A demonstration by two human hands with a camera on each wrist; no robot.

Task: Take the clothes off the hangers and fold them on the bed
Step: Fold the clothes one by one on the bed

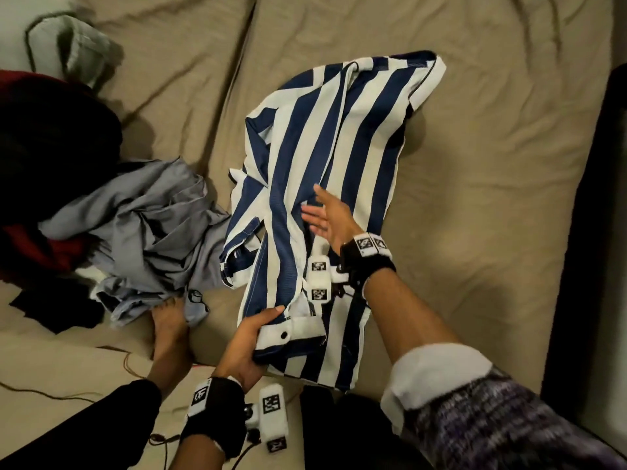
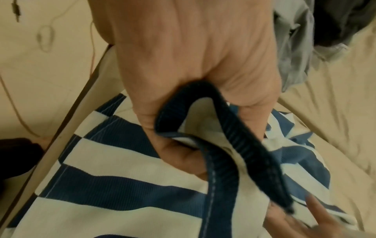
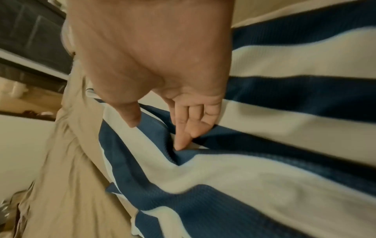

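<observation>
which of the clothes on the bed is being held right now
The blue-and-white striped shirt: the left hand grips its near edge. The grey garment and dark pile lie untouched.

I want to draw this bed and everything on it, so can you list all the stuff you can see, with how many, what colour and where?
striped shirt: one, navy and white, middle of the bed, partly folded.
grey garment: one, crumpled, left of the striped shirt.
dark clothes pile: count unclear, black and red, far left.
pale green cloth: one, top left corner; too blurred to name.
bed sheet: one, beige, wrinkled, under everything.
thin cord: one, dark, on the sheet at lower left.
bare foot: one, partly under the grey garment.
left hand: grips the shirt's near edge.
right hand: fingers straight, on the shirt's middle.
wrist cameras: two, black straps with white blocks.
</observation>
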